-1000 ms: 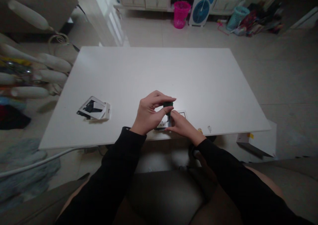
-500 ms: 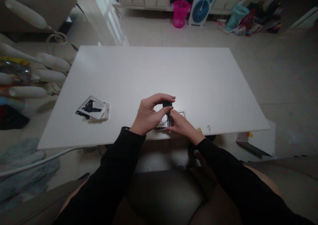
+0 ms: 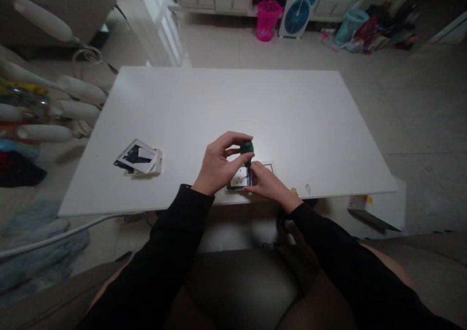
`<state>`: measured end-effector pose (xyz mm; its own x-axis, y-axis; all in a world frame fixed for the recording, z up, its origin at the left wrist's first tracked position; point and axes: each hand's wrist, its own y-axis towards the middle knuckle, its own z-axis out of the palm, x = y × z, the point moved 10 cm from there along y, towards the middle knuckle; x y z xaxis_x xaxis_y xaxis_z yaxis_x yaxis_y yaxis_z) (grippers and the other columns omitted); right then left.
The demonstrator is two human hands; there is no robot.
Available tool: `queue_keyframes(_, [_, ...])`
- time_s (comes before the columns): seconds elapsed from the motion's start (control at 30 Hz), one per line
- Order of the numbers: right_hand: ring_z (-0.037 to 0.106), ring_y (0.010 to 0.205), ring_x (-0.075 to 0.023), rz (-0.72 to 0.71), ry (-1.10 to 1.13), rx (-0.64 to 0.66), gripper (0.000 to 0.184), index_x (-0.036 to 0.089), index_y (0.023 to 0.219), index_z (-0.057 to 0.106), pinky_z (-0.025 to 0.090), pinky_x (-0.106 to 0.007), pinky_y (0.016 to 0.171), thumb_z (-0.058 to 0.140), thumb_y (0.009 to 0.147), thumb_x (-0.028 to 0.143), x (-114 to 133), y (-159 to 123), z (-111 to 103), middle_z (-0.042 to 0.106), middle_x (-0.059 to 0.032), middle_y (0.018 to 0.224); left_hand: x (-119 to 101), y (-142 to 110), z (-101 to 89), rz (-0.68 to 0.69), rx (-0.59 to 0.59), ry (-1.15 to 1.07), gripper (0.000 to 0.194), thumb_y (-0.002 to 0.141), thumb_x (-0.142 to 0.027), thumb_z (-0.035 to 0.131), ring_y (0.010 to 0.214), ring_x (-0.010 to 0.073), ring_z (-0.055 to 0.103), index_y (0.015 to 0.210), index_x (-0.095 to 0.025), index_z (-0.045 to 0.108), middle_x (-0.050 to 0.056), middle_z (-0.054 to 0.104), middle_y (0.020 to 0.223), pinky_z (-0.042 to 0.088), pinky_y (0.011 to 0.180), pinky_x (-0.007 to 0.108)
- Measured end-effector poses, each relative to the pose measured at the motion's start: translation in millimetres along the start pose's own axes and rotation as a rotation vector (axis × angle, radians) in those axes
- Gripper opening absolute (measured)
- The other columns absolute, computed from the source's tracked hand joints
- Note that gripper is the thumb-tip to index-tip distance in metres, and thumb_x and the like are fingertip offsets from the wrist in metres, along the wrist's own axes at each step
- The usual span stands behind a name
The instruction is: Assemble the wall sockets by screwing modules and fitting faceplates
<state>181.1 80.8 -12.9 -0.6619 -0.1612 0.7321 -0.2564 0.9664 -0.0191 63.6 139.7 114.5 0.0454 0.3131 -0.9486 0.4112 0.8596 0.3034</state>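
My left hand is closed around the green handle of a screwdriver, which stands upright over a white wall socket. The socket has a dark surround and lies near the table's front edge. With thumb and fingers, my right hand grips the right side of the socket, close beneath the handle. My fingers hide the screwdriver's tip. Behind my right hand a white framed piece shows in part.
On the white table, socket frames lean on a white box at the left. A small yellow item and a small clear piece lie right of my right hand. A white metal rack stands beyond the left edge.
The left-hand fingers have shifted on the screwdriver handle, so more of the green grip shows. My right hand stays at the socket. The whole view has moved slightly.
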Motion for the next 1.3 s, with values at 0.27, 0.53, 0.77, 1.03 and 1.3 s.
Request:
queue_keyframes(0.27, [0.06,0.118,-0.029,0.003,-0.024,0.003,0.07,0.022,0.137,0.049,0.052,-0.046,0.103,0.084,0.077,0.027,5,-3,0,0.057,-0.0124,0.132,-13,2,-41.2,0.081,-0.316,0.118,0.033,0.09,-0.027,0.072,0.106,0.0191,0.074,0.122,-0.026,0.063,0.005,0.074,0.116,0.065,0.088,0.033])
queue_keyframes(0.53, [0.056,0.133,-0.0333,0.002,-0.028,0.018,0.081,0.027,0.146,0.044,0.049,-0.056,0.115,0.086,0.077,0.028,-1,-2,4,0.053,-0.0136,0.143,-15,0,-82.3,0.092,-0.483,0.281,0.037,0.087,-0.024,0.076,0.1,0.0183,0.072,0.122,-0.026,0.064,0.004,0.075,0.108,0.061,0.075,0.027])
queue_keyframes(0.77, [0.056,0.135,-0.0353,0.01,-0.053,0.031,0.081,0.025,0.147,0.046,0.048,-0.059,0.117,0.086,0.077,0.027,-3,0,5,0.052,-0.0156,0.145,4,-5,-131.1,-0.042,-0.528,0.384,0.03,0.08,-0.019,0.078,0.089,0.0173,0.072,0.109,-0.022,0.072,0.004,0.077,0.099,0.06,0.072,0.027])
queue_keyframes(1.03, [0.056,0.135,-0.0352,-0.001,-0.051,0.021,0.082,0.028,0.148,0.046,0.048,-0.061,0.116,0.087,0.077,0.029,-7,-1,5,0.052,-0.0136,0.144,29,-15,-144.3,-0.181,-0.507,0.454,0.029,0.074,-0.015,0.08,0.082,0.0182,0.074,0.103,-0.017,0.074,0.005,0.078,0.092,0.063,0.076,0.033])
queue_keyframes(1.3, [0.056,0.135,-0.0349,0.015,-0.044,0.033,0.082,0.026,0.148,0.045,0.049,-0.059,0.116,0.086,0.078,0.03,-8,-1,6,0.052,-0.0148,0.145,33,-13,-135.9,-0.189,-0.491,0.436,0.028,0.074,-0.011,0.08,0.084,0.0185,0.074,0.101,-0.017,0.074,0.006,0.078,0.093,0.062,0.078,0.034])
